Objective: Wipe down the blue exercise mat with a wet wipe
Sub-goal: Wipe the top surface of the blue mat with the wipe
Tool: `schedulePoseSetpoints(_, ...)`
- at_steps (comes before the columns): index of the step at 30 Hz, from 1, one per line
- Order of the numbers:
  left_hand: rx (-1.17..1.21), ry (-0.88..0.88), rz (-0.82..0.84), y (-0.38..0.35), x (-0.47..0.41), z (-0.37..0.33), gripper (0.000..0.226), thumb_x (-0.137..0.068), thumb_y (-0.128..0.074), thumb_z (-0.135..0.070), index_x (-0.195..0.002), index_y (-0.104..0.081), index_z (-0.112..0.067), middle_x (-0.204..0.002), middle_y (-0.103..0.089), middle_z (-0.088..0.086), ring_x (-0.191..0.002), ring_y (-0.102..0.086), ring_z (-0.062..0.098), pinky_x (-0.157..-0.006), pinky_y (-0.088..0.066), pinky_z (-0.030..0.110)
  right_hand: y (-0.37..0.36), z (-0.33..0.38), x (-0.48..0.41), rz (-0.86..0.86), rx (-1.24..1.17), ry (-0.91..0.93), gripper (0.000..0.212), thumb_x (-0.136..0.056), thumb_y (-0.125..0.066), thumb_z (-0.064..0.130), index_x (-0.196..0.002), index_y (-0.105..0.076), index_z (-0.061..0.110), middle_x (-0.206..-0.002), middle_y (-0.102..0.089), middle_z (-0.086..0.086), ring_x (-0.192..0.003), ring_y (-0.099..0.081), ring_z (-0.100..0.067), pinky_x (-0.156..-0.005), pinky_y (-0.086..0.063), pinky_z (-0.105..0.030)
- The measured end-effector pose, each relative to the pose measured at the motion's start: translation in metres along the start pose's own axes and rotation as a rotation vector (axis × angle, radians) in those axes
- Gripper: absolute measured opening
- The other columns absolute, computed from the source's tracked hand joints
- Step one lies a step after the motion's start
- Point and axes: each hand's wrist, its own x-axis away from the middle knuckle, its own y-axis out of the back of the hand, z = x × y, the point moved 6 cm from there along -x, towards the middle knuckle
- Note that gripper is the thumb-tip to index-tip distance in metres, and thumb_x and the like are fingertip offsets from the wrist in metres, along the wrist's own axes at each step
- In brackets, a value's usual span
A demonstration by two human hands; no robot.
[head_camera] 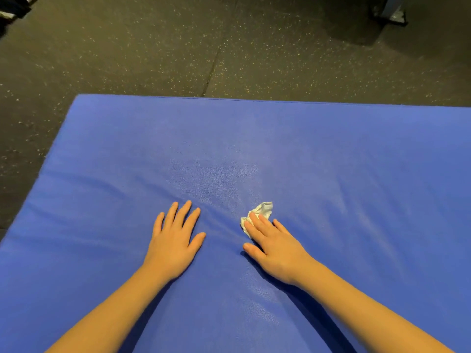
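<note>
Dark speckled rubber floor (153, 47), seam lines, dim corners

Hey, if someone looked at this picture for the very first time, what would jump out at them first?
The big padded blue exercise mat fills most of the view, lying on dark speckled rubber flooring. Near its middle, two bare hands lie flat: the left hand presses straight onto the mat, while the right hand pins a small crumpled white wet wipe under its straight fingers.
</note>
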Motion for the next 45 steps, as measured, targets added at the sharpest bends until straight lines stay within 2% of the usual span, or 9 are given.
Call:
schedulePoseSetpoints(4,-0.064,-0.007,0.025,-0.013,0.0,0.0,0.079,-0.091,0.0,-0.063,-0.15,-0.03,-0.02,-0.159,-0.021,-0.001,-0.147,-0.011,0.027,-0.118,-0.01,0.048,0.009,-0.029,-0.029,-0.034,-0.006,-0.029,0.085,-0.077,0.007,0.063,-0.153,-0.013,0.03,-0.16,0.001,0.015,-0.146,0.002,-0.005,-0.118,0.001,-0.041)
schedulePoseSetpoints(9,-0.144,-0.012,0.061,-0.016,-0.002,0.004,0.076,-0.098,0.0,-0.057,-0.144,-0.043,-0.016,-0.152,-0.037,0.005,-0.142,-0.026,0.031,-0.112,-0.026,0.052,0.024,-0.046,-0.077,-0.215,0.001,-0.221,0.063,-0.098,-0.017,0.052,-0.152,-0.016,0.02,-0.161,-0.004,0.0,-0.148,-0.001,-0.016,-0.119,-0.005,-0.046)
schedulePoseSetpoints(15,-0.183,-0.029,0.047,-0.019,-0.004,0.002,0.071,-0.1,-0.007,-0.052,-0.139,-0.05,-0.012,-0.146,-0.045,0.009,-0.137,-0.027,0.033,-0.105,-0.02,0.049,0.011,-0.013,-0.069,-0.102,0.154,0.152,0.08,-0.083,-0.003,0.057,-0.153,-0.017,0.02,-0.162,-0.004,0.0,-0.148,-0.005,-0.017,-0.117,-0.006,-0.04)
schedulePoseSetpoints(21,-0.191,-0.043,0.028,-0.018,-0.005,0.001,0.07,-0.1,-0.008,-0.052,-0.135,-0.053,-0.011,-0.143,-0.048,0.01,-0.133,-0.034,0.036,-0.104,-0.023,0.052,0.047,-0.056,-0.114,-0.3,0.08,-0.234,0.064,-0.097,-0.018,0.049,-0.152,-0.015,0.018,-0.161,-0.006,-0.006,-0.147,-0.004,-0.022,-0.117,-0.009,-0.043)
schedulePoseSetpoints(27,-0.173,-0.192,-0.076,0.007,-0.043,0.011,0.054,-0.093,-0.033,-0.048,-0.121,-0.06,-0.012,-0.116,-0.059,0.005,-0.124,-0.045,0.034,-0.101,-0.028,0.045,0.035,-0.03,-0.106,-0.145,0.216,0.118,0.08,-0.085,-0.002,0.058,-0.154,-0.008,0.019,-0.162,0.003,-0.002,-0.149,0.004,-0.019,-0.116,0.005,-0.036)
schedulePoseSetpoints(30,-0.189,-0.182,-0.014,0.0,-0.051,0.019,0.064,-0.101,-0.014,-0.049,-0.136,-0.05,-0.011,-0.132,-0.05,0.006,-0.138,-0.032,0.035,-0.11,-0.019,0.052,0.059,-0.062,-0.124,-0.192,0.27,0.02,0.077,-0.087,-0.002,0.057,-0.154,-0.009,0.02,-0.162,0.0,-0.001,-0.149,-0.001,-0.019,-0.119,-0.003,-0.043)
schedulePoseSetpoints(34,-0.173,-0.15,0.04,-0.01,-0.047,0.019,0.063,-0.101,-0.009,-0.05,-0.143,-0.041,-0.015,-0.153,-0.032,0.012,-0.143,-0.024,0.034,-0.113,-0.014,0.053,0.095,-0.089,-0.165,-0.346,0.166,-0.284,0.058,-0.101,-0.03,0.041,-0.151,-0.018,0.014,-0.158,-0.013,-0.008,-0.143,-0.015,-0.027,-0.114,-0.016,-0.045)
schedulePoseSetpoints(39,-0.176,-0.146,0.057,-0.012,-0.048,0.021,0.065,-0.101,-0.008,-0.05,-0.142,-0.045,-0.014,-0.153,-0.034,0.011,-0.143,-0.025,0.034,-0.111,-0.017,0.056,0.089,-0.056,-0.181,-0.199,0.261,0.022,0.068,-0.095,-0.017,0.052,-0.153,-0.014,0.015,-0.161,-0.008,-0.007,-0.146,-0.01,-0.025,-0.115,-0.017,-0.045)
schedulePoseSetpoints(45,-0.167,-0.144,0.064,-0.013,-0.049,0.022,0.061,-0.101,-0.009,-0.049,-0.143,-0.039,-0.016,-0.153,-0.033,0.011,-0.143,-0.024,0.034,-0.112,-0.017,0.056,0.137,-0.111,-0.21,-0.282,0.163,-0.423,0.06,-0.101,-0.028,0.041,-0.152,-0.013,0.013,-0.159,-0.008,-0.011,-0.145,-0.011,-0.028,-0.115,-0.012,-0.047)
